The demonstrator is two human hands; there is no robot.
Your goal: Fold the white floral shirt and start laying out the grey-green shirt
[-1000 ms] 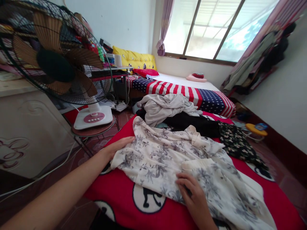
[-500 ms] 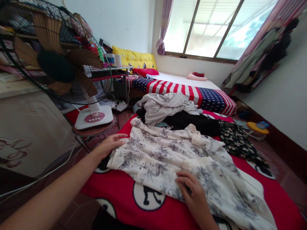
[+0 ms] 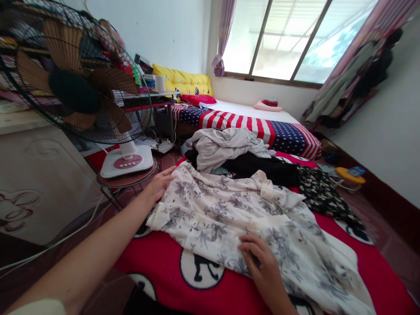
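A white floral shirt [image 3: 223, 214] with grey leaf prints lies spread and wrinkled on a red blanket [image 3: 157, 258]. My left hand [image 3: 161, 183] is at the shirt's far left edge, its fingers stretched out along the cloth and holding nothing. Loosely bent, the fingers of my right hand [image 3: 260, 260] rest on the shirt near its front edge, with a gap between thumb and fingers. Behind the shirt lie a crumpled light grey garment [image 3: 226, 146], a black garment [image 3: 262, 167] and a dark floral garment [image 3: 323, 192].
To the left, a large fan [image 3: 77, 87] stands on a round stool [image 3: 131, 175] beside a pale cabinet [image 3: 42, 175]. A bed [image 3: 252, 122] with a flag-patterned cover is under the window. Clothes [image 3: 351, 83] hang along the right wall, near a small yellow stool [image 3: 349, 175].
My left hand has moved farther away along the shirt's left edge, toward its upper corner. My right hand stays in about the same place on the shirt.
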